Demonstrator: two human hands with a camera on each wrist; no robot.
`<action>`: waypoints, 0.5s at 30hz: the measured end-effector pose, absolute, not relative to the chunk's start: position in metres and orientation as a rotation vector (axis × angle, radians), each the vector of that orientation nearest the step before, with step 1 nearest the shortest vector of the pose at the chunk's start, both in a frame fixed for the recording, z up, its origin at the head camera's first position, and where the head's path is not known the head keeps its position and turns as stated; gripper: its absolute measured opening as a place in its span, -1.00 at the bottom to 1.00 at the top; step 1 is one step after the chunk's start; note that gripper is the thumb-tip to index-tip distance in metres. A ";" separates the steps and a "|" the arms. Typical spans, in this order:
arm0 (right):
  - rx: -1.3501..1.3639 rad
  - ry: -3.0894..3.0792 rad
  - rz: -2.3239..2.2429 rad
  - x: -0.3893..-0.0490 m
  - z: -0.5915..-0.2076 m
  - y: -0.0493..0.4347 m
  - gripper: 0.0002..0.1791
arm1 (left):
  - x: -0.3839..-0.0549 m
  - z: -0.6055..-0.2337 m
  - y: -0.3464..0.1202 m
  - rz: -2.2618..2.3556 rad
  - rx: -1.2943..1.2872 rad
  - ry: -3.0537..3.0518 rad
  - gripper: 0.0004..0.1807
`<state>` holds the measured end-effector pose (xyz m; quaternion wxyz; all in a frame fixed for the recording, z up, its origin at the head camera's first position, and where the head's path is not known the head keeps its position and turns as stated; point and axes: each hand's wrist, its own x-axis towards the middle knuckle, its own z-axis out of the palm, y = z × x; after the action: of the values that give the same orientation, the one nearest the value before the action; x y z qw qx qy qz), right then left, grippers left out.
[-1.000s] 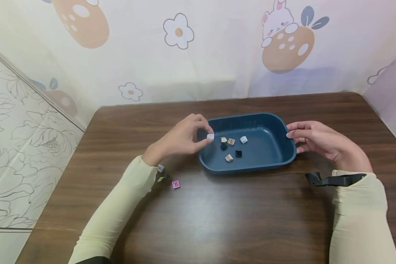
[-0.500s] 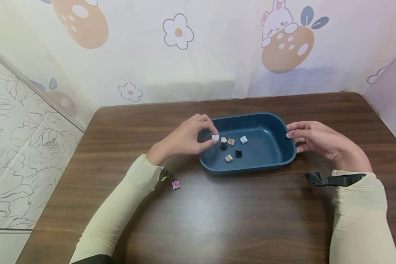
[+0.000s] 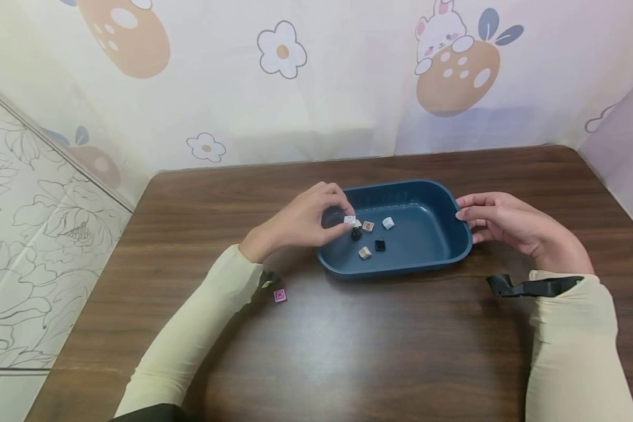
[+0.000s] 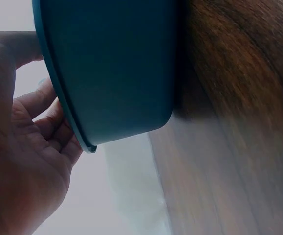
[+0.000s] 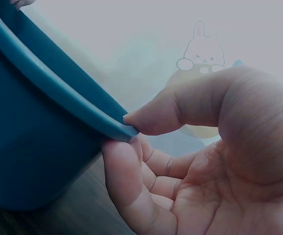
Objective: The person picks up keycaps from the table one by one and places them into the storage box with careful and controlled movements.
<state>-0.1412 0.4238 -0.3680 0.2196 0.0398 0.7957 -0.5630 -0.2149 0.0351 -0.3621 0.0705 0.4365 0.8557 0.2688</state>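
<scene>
My left hand (image 3: 316,217) pinches a small white cube (image 3: 350,220) with a printed mark between thumb and fingertip, above the left part of a blue tray (image 3: 456,255). In the left wrist view, the tray's outer wall (image 4: 112,73) hides most of the pinch. My right hand (image 3: 511,225) grips the tray's right end. Its thumb (image 5: 156,115) lies on the rim, with the fingers under it outside. Inside the tray lie several small cubes: a white one (image 3: 388,223), a tan one (image 3: 368,227), a black one (image 3: 380,245) and a cream one (image 3: 365,253) among them.
A pink cube (image 3: 279,295) lies on the brown wooden table (image 3: 380,340), in front of the tray's left end. Beside the left cuff shows a dark piece with a yellowish face (image 3: 266,280), partly hidden by the sleeve. A patterned curtain (image 3: 348,76) hangs behind the table.
My left hand has moved a little to the right with the white cube, further over the tray. The left sleeve now covers a pale piece on the table. My right hand keeps its grip.
</scene>
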 end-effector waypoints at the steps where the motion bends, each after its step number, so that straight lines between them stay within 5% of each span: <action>1: 0.108 2.203 -1.557 -0.142 -0.368 0.424 -0.86 | -0.215 -0.362 0.037 0.807 1.316 2.572 -0.75; 15: 0.079 2.209 -1.540 -0.157 -0.373 0.431 -0.85 | -0.222 -0.365 0.053 0.792 1.333 2.590 -0.76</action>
<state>-0.1566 0.4312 -0.3726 0.2217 0.0285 0.7996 -0.5574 -0.2216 0.0534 -0.3647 0.0612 0.4408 0.8563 0.2620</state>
